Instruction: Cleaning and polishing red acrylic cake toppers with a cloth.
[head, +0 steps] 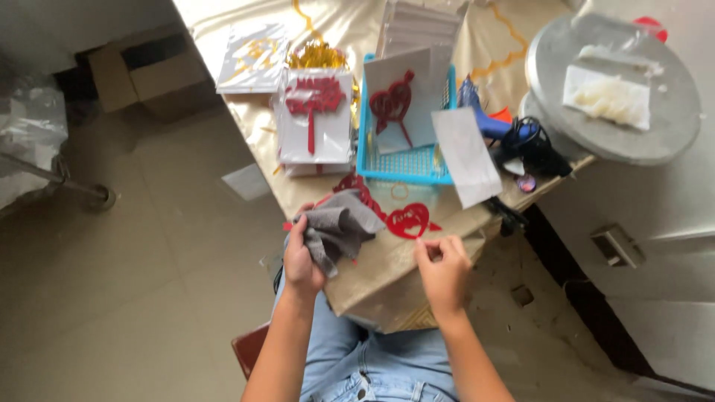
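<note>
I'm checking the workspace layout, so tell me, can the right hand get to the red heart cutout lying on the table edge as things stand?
Probably yes. The right hand sits just below the red heart cutout, fingertips almost at its lower edge, with only bare gold table cover between them. The left hand holds the grey cloth off to the side.

this is looking like a small home craft workshop: a gold-cloth-covered surface [387, 275] is carrying stacks of white cards with red heart cutouts [314, 119], a blue plastic mesh basket [406, 160] and a blue glue gun [491, 126], with a brown cardboard box [145, 71] sitting on the tiled floor.
</note>
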